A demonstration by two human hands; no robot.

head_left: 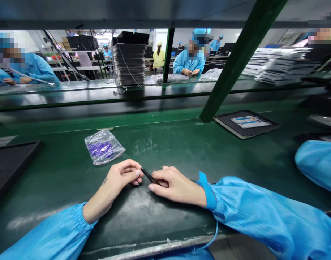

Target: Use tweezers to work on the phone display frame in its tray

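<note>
Both my hands rest on the green conveyor belt (181, 144) near its front edge. My right hand (175, 186) is closed around thin black tweezers (150, 177), which point left and up. My left hand (122, 177) has its fingers curled, and its thumb and forefinger pinch at the tweezers' tip. Whether anything small sits between those fingertips is too small to tell. A clear plastic bag (104, 146) with purple parts inside lies on the belt just beyond my left hand.
A black tray (8, 166) sits at the left edge. Another black tray (245, 124) with a white-blue label lies at the right behind a green post (230, 68). A neighbour's blue sleeve (318, 162) enters at right. Workers and stacked trays (129, 63) are beyond.
</note>
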